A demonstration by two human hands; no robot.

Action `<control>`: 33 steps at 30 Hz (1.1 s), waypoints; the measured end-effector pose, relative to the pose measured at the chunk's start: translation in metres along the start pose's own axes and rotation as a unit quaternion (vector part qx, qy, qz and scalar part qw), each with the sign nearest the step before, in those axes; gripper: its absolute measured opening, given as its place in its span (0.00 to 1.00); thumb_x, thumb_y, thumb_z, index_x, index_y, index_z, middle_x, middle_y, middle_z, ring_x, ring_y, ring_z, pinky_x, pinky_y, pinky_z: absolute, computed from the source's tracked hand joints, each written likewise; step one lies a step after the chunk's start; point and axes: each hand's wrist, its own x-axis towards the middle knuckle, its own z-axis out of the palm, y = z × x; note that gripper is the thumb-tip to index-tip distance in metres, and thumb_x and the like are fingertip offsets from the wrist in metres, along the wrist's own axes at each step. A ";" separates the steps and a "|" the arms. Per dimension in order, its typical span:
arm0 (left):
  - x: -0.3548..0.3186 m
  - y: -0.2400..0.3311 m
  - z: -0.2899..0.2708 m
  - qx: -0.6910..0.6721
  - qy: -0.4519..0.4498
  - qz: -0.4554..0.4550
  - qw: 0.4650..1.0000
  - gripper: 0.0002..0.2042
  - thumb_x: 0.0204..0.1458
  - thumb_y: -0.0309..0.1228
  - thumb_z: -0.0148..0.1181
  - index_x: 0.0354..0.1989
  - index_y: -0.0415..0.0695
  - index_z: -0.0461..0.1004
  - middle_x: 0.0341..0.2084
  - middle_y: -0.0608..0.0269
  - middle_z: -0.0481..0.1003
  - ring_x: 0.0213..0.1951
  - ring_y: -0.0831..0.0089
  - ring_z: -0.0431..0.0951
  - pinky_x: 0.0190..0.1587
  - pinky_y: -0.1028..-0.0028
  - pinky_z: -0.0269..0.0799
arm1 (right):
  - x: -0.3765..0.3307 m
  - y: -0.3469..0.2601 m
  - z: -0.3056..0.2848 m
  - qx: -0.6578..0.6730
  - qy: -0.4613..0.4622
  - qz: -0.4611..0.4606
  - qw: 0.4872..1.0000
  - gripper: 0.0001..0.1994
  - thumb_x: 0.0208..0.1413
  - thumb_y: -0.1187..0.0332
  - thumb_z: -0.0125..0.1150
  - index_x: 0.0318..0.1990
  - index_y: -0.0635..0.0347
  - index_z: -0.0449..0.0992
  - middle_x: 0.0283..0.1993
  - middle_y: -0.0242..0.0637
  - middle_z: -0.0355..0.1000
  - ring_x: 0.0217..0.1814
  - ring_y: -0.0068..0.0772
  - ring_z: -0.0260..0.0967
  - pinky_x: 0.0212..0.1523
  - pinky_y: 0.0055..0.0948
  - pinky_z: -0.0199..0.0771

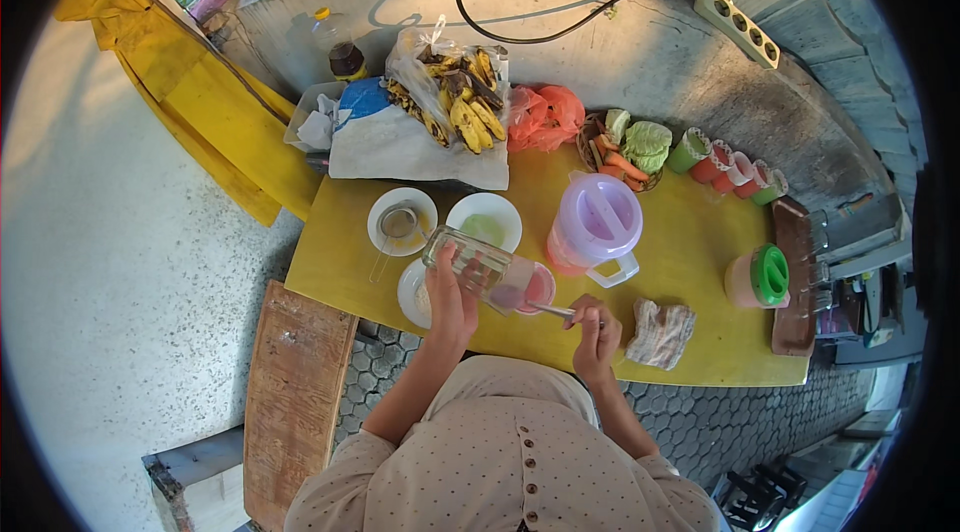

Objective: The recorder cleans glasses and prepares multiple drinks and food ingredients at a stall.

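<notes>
— Fingers first: what are they doing?

— Left hand [450,297] has its fingers wrapped round a clear blender jar [478,267], tipped on its side with the mouth pointing toward the right hand. Right hand [594,330] has its fingers pinched closed on a spoon [545,309], whose bowl reaches into the jar's mouth, where there is pink stuff.

— And around them, biggest down?

— A yellow surface [690,262] lies beneath both hands. Well beyond the left fingers sits a white sack [400,147] with a bag of dark-spotted bananas [462,97] on top. Just beyond the right fingers stands a lilac lidded pitcher [595,227]. Farther out from the right fingers is a jug with a green lid [760,277].

— Smaller things?

— A crumpled cloth [660,332] lies just beside the right fingers. Beyond the left fingers sit a white bowl of pale green liquid [487,222] and a white bowl holding a metal strainer [400,222]. A pink cup [540,287] sits right under the jar's mouth, between the two hands.
</notes>
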 end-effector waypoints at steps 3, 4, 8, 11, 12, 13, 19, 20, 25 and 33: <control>0.002 -0.002 -0.002 -0.007 0.006 -0.001 1.000 0.16 0.47 0.38 0.55 0.42 0.49 0.61 0.39 0.69 0.61 0.42 0.70 0.66 0.39 0.69 0.67 | -0.002 0.005 -0.005 -0.067 -0.129 0.000 0.989 0.15 0.59 0.68 0.36 0.22 0.65 0.63 0.21 0.36 0.61 0.21 0.22 0.57 0.23 0.21 0.57; 0.002 -0.004 -0.002 -0.005 0.007 0.005 1.000 0.15 0.47 0.38 0.55 0.42 0.49 0.61 0.40 0.69 0.61 0.42 0.70 0.65 0.39 0.69 0.67 | -0.001 0.003 0.000 -0.023 -0.028 0.002 0.999 0.15 0.59 0.69 0.36 0.22 0.65 0.64 0.21 0.36 0.61 0.20 0.22 0.56 0.23 0.21 0.56; 0.003 -0.005 -0.004 0.016 -0.011 0.026 0.999 0.19 0.46 0.42 0.55 0.44 0.48 0.61 0.40 0.67 0.60 0.45 0.69 0.63 0.42 0.66 0.66 | -0.005 0.005 -0.002 -0.067 -0.086 -0.015 0.994 0.14 0.58 0.70 0.36 0.22 0.64 0.63 0.20 0.36 0.60 0.20 0.22 0.55 0.22 0.20 0.55; 0.005 -0.006 -0.008 -0.001 0.004 0.015 1.000 0.15 0.48 0.37 0.55 0.43 0.51 0.61 0.40 0.71 0.60 0.43 0.71 0.64 0.36 0.70 0.66 | -0.005 0.006 -0.009 -0.054 -0.091 -0.026 0.994 0.15 0.58 0.70 0.36 0.22 0.64 0.63 0.19 0.36 0.60 0.20 0.22 0.54 0.22 0.20 0.54; 0.005 -0.006 -0.007 -0.002 0.004 0.015 1.000 0.15 0.48 0.37 0.55 0.43 0.51 0.61 0.40 0.71 0.60 0.43 0.71 0.64 0.36 0.70 0.66 | -0.004 0.006 -0.007 -0.054 -0.091 -0.026 0.994 0.15 0.58 0.70 0.36 0.22 0.64 0.63 0.19 0.36 0.60 0.20 0.22 0.54 0.22 0.20 0.54; 0.004 -0.006 -0.006 -0.003 0.005 0.013 1.000 0.15 0.48 0.37 0.55 0.43 0.51 0.61 0.40 0.71 0.60 0.43 0.71 0.65 0.36 0.70 0.65 | -0.004 0.005 -0.003 -0.027 -0.031 -0.035 0.999 0.15 0.59 0.68 0.36 0.22 0.64 0.62 0.20 0.36 0.61 0.21 0.22 0.56 0.23 0.21 0.56; 0.005 -0.006 -0.007 -0.001 -0.006 0.017 1.000 0.16 0.48 0.37 0.56 0.43 0.52 0.61 0.39 0.72 0.60 0.43 0.72 0.65 0.37 0.71 0.65 | -0.007 0.008 -0.005 -0.071 -0.089 -0.052 0.992 0.14 0.59 0.67 0.34 0.23 0.62 0.61 0.23 0.37 0.62 0.22 0.22 0.58 0.23 0.20 0.57; 0.005 -0.007 -0.009 -0.007 -0.020 0.014 1.000 0.16 0.48 0.37 0.56 0.44 0.52 0.60 0.39 0.72 0.60 0.43 0.72 0.65 0.37 0.70 0.66 | -0.008 0.007 -0.004 -0.019 -0.013 -0.031 0.999 0.14 0.59 0.67 0.33 0.23 0.61 0.60 0.23 0.37 0.62 0.22 0.21 0.58 0.23 0.20 0.57; 0.001 -0.005 -0.005 0.000 -0.027 0.031 0.999 0.18 0.48 0.37 0.56 0.45 0.52 0.59 0.41 0.69 0.61 0.42 0.73 0.65 0.37 0.71 0.66 | -0.005 0.003 -0.003 -0.007 -0.044 -0.013 0.999 0.14 0.60 0.66 0.34 0.24 0.61 0.60 0.23 0.36 0.61 0.21 0.21 0.57 0.24 0.20 0.57; 0.013 -0.003 -0.019 -0.009 -0.084 0.028 0.996 0.27 0.46 0.49 0.53 0.49 0.45 0.57 0.40 0.63 0.62 0.43 0.69 0.64 0.46 0.67 0.63 | 0.022 -0.008 -0.023 0.377 0.118 0.127 0.910 0.12 0.59 0.63 0.38 0.27 0.58 0.61 0.23 0.32 0.60 0.22 0.20 0.56 0.25 0.21 0.57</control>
